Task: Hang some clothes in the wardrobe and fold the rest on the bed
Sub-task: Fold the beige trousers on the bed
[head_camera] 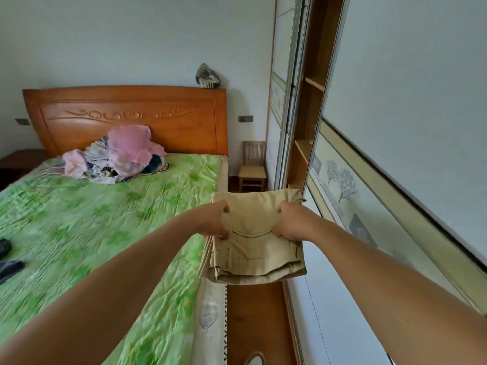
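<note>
Khaki trousers (254, 233) folded flat, layered edges, both hands (213, 219) (292, 219) pinching them

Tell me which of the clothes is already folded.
The beige garment, gripped by the left hand and the right hand. The pile by the headboard lies crumpled.

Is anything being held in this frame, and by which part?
Both hands hold a folded beige garment. The left hand grips its left side and the right hand its right side, about midway along.
</note>
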